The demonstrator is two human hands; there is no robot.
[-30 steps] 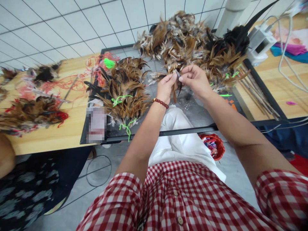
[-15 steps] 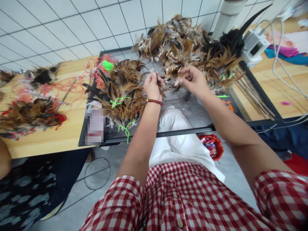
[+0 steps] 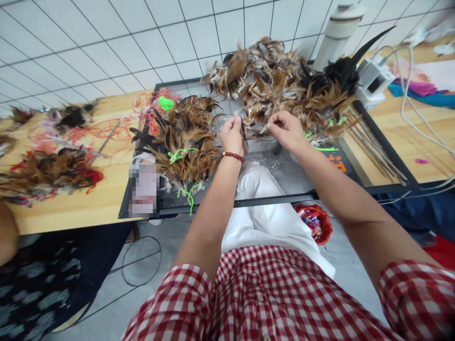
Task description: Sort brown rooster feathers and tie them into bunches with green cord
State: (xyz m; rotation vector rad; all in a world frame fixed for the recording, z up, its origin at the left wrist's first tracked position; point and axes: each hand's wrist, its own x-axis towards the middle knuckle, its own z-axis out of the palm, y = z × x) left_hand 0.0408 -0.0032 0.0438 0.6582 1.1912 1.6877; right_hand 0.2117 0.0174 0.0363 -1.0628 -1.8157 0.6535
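My left hand (image 3: pixel 232 132), with a beaded bracelet at the wrist, is closed over the dark tray. Brown feathers (image 3: pixel 244 135) stick out of its right side, and its thumb and forefinger are pinched together at the top. To the right, my right hand (image 3: pixel 286 130) has thumb and fingertips pressed together beside the large pile of loose brown and pale feathers (image 3: pixel 263 80). A small pale bit shows at its fingertips, too small to name. Left of my left hand lie bundled brown feathers (image 3: pixel 192 128), tied with bright green string (image 3: pixel 181 154).
A black frame (image 3: pixel 213 207) edges the tray. Thin sticks (image 3: pixel 377 144) lie at its right, near a white charger (image 3: pixel 375 73) with cables. Red string (image 3: pixel 106 128) and more feather bundles (image 3: pixel 53 170) lie left, near another person's arm (image 3: pixel 7 232). A red basket (image 3: pixel 325 227) stands below.
The right hand's fingers have closed into a tighter pinch near the feather pile. The left hand still holds its feathers. The whole view has shifted slightly.
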